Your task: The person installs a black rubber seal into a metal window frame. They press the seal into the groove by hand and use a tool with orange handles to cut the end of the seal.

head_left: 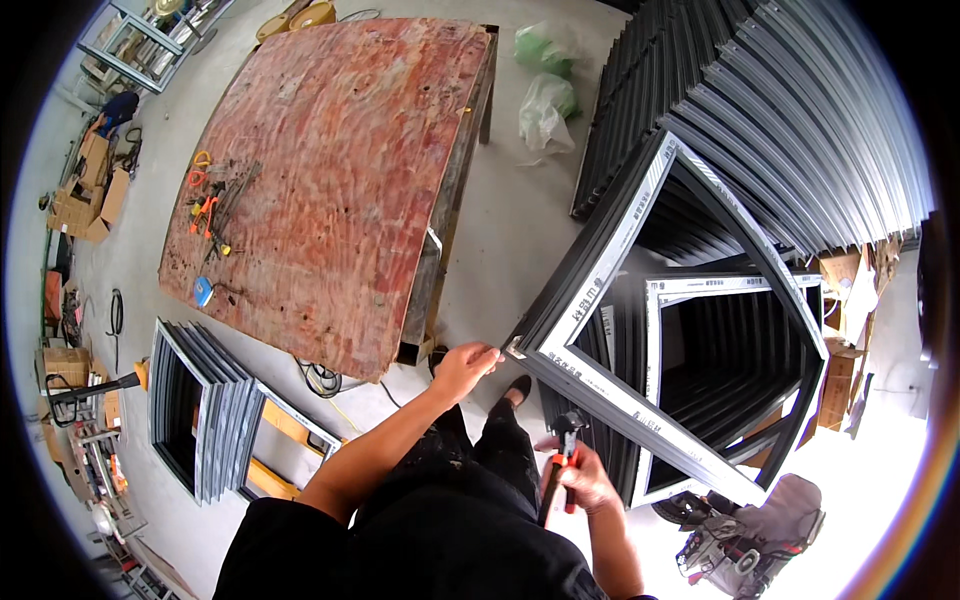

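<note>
Far left, a stack of dark frames point(203, 430) is standing on the floor. Next over is a beat-up reddish table point(340, 170), with orange-handled tools point(205, 216) and a small blue thing point(203, 291) near its left edge. Left hand point(466, 373) has its fingertips right at the near-left corner of a big white-faced frame point(652, 413); can't tell if that grip is actually pinching anything. Right hand's point(592, 483) grip is wrapped around a red-and-black hand tool point(567, 447), just below the frame. The frame's tilted, with ribbed dark profiles point(800, 120) piled beyond it.
</note>
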Tool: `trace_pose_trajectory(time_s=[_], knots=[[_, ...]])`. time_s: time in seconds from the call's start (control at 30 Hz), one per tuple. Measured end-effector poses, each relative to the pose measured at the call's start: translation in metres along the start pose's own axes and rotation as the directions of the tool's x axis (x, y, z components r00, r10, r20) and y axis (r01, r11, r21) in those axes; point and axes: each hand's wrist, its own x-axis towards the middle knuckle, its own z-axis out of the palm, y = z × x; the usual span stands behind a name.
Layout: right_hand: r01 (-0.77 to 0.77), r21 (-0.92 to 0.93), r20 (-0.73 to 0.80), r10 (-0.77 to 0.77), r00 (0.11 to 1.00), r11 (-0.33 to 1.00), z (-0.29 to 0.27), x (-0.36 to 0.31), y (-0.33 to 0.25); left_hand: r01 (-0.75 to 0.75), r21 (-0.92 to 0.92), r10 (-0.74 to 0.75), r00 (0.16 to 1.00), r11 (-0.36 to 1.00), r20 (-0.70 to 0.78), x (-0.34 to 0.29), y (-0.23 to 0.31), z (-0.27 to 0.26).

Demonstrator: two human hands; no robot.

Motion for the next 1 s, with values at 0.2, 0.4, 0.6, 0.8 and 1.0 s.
trace_pose_trajectory(time_s=[0.2, 0.4, 0.6, 0.8, 1.0], knots=[[0.085, -0.422, -0.038, -0.112, 0.993, 0.903, 0.042, 0.021, 0.013, 0.030, -0.015, -0.031, 0.999, 0.999, -0.016, 0.005, -0.002, 0.002], [0.057, 0.512, 0.143, -0.150, 0.978, 0.857, 0.027, 0.042, 0.009, 0.109, 0.030, -0.107, 0.992, 0.994, -0.068, 0.005, 0.003, 0.003], [-0.055, 0.043, -0.047, 0.057, 0.997, 0.998, 0.040, 0.054, -0.009, 0.046, 0.011, -0.046, 0.998, 0.999, -0.043, 0.004, 0.010, 0.000], [-0.086, -0.544, -0.176, -0.013, 0.984, 0.834, 0.015, 0.107, -0.005, -0.134, 0.473, 0.141, 0.990, 0.871, 0.020, 0.009, 0.021, -0.014], [-0.003, -0.564, -0.134, -0.088, 0.987, 0.826, 0.014, 0.126, -0.009, -0.215, 0.534, 0.198, 0.976, 0.818, 0.091, 0.015, 0.018, -0.023]])
